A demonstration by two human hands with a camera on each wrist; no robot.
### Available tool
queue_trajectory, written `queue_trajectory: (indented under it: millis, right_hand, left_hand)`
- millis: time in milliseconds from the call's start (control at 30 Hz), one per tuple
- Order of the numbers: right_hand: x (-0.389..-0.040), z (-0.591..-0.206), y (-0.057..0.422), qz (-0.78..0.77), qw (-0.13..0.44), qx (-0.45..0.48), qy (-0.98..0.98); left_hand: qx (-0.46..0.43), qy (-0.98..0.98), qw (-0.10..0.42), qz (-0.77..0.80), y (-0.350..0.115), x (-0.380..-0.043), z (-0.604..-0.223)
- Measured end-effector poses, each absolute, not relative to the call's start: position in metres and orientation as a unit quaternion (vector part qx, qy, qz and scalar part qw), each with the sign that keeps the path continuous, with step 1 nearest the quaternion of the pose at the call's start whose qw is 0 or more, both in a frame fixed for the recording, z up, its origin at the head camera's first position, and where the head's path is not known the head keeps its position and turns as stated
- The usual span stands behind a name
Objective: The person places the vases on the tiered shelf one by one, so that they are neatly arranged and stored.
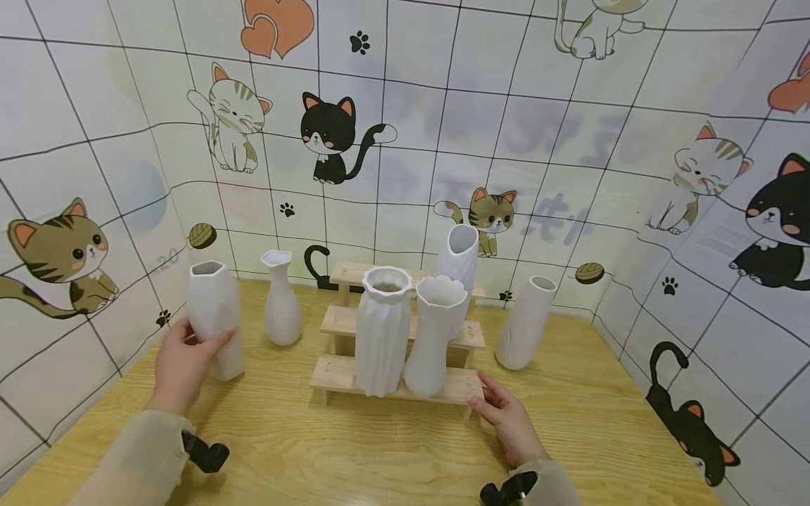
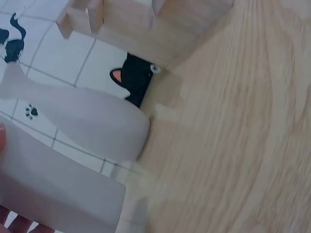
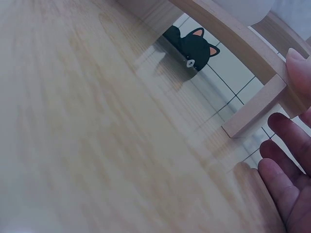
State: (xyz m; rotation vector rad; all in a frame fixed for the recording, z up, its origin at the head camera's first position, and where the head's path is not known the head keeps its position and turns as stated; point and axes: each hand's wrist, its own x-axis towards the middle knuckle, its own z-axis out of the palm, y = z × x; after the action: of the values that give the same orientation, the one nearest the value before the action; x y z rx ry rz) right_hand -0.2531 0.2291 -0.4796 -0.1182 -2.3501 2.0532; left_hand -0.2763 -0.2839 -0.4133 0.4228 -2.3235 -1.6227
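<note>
At the left of the head view, my left hand (image 1: 180,365) grips a white faceted vase (image 1: 215,302), thumb and fingers on opposite sides of its body. That vase stands nearly upright, its base close over the table in the left wrist view. My right hand (image 1: 509,422) pinches the right end of the lowest step of a three-tier wooden stand (image 1: 335,372); in the right wrist view the thumb (image 3: 299,75) lies against the step's edge. A fluted white vase (image 1: 382,337) and a scalloped-rim vase (image 1: 430,344) stand on the lowest step. Behind them rises another white vase (image 1: 458,256).
A slim-necked white vase (image 1: 283,309) stands between the held vase and the stand. Another white vase (image 1: 525,323) stands on the wooden table (image 1: 354,464), right of the stand. Cat-print wall covering (image 1: 411,105) encloses the table's back and sides.
</note>
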Motion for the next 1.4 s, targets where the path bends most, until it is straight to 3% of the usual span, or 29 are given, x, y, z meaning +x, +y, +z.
queue_trajectory:
  millis: [567, 1400]
  right_hand:
    - [-0.251, -0.478, 0.229, 0.662, 0.004, -0.031, -0.749]
    - [-0.253, -0.48, 0.229, 0.662, 0.003, -0.034, -0.749]
  left_hand:
    - [0.039, -0.802, 0.138, -0.581, -0.23, -0.251, -0.364]
    - [-0.037, -0.759, 0.109, -0.64, -0.162, -0.294, -0.317]
